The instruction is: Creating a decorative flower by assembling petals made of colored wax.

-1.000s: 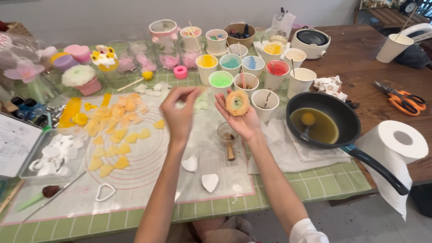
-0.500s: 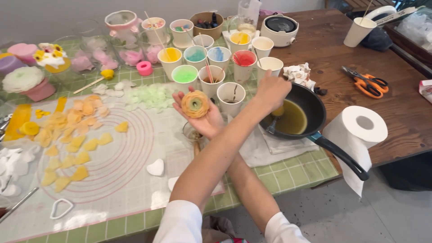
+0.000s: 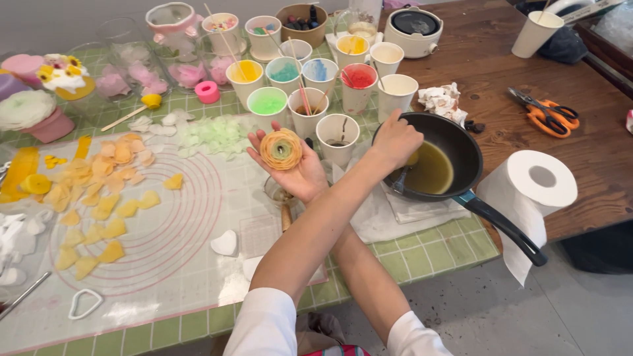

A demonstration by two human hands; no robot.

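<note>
Crossed over, left hand [image 3: 395,140] now dips into pan [image 3: 455,148], fingers curled — wax flower [image 3: 281,149] rests on spread right palm [image 3: 297,171].

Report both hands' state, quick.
Left hand: closed on something at the black frying pan; cannot tell what.
Right hand: open, palm up, cradling round orange layered flower.

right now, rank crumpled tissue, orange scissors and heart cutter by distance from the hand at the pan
1. Crumpled tissue, just behind the left hand, beside the pan.
2. Orange scissors, farther right on the wooden table.
3. Heart cutter, far left at the mat's near edge.
</note>
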